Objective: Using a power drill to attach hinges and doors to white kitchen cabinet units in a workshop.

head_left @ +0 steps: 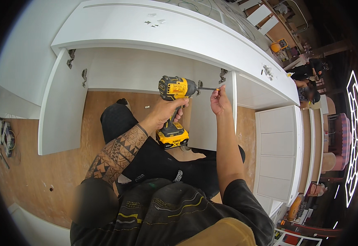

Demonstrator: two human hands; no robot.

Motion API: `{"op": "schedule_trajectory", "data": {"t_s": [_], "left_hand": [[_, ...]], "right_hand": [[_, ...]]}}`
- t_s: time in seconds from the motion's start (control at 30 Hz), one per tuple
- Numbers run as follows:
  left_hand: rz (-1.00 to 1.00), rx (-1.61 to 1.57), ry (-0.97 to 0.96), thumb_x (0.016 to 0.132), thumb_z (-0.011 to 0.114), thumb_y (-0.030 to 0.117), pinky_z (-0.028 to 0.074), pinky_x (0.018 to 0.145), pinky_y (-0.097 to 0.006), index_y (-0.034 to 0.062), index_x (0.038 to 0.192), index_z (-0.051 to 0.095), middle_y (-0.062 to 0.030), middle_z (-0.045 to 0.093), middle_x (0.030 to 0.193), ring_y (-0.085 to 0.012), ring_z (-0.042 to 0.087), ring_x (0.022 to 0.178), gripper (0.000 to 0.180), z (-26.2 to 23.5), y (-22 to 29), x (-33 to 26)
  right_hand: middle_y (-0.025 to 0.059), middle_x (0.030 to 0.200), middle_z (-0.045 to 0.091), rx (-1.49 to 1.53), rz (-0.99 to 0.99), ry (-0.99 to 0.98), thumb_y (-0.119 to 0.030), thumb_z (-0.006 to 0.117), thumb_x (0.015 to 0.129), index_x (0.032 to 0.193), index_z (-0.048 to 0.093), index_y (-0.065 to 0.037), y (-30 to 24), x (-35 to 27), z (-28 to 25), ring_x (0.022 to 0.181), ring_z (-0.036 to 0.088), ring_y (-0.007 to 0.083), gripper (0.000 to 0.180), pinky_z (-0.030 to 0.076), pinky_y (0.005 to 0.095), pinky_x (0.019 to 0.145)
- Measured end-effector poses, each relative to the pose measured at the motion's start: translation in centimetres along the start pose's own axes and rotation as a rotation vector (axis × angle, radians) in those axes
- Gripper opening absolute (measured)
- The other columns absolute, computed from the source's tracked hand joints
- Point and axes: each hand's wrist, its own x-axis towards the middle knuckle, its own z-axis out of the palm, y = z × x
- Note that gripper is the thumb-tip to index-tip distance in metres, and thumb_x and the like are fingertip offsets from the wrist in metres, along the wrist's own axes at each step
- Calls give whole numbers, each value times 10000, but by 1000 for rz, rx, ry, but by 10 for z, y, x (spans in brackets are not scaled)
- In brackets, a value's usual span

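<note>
Gripping the yellow drill (174,107) by its handle, the left hand (165,112) carries a rigid, bottom-heavy tool, its battery hanging below. Just beyond the drill's bit, the right hand (219,100) pinches a small, easily dropped screw (216,89) against the edge of the open cabinet door (211,119). Past the drill, the cabinet's white top (195,35) overhangs closely; the wooden floor (35,172) below lies roomier.

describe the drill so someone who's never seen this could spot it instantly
Start at the long white cabinet with its doors swung open. In front of its open bay, the left hand grips a yellow-and-black cordless drill, its bit pointing right toward the right hand. Nothing else near the cabinet is bright yellow.
</note>
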Motion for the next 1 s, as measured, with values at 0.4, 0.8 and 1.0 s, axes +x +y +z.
{"op": "schedule_trajectory", "data": {"t_s": [0.4, 0.8, 1.0], "left_hand": [[20, 10, -1, 972, 729, 321, 460, 491, -262, 28, 1020, 688, -15, 600, 676, -108, 573, 544, 300, -1, 7, -3], [-83, -176, 22, 965, 722, 372, 462, 510, -252, 41, 1054, 705, 10, 592, 691, -93, 555, 551, 343, -5, -1, -1], [-45, -201, 26, 968, 717, 379, 468, 518, -250, 44, 1051, 704, 13, 598, 711, -83, 555, 564, 345, -4, -1, -1]], "right_hand": [[40, 889, 607, -163, -34, -101, -322, 732, 1013, 991, 631, -58, -16, -14, 11, 765, 593, 130, 284, 538, 218, 657], [-11, 840, 539, -103, -39, -14, -383, 754, 1000, 1075, 643, -85, 21, -16, 39, 678, 487, 85, 326, 415, 212, 573], [-25, 846, 551, -101, -132, 60, -415, 732, 1009, 1059, 669, -102, 7, 2, 30, 671, 459, 61, 324, 394, 195, 562]]}}
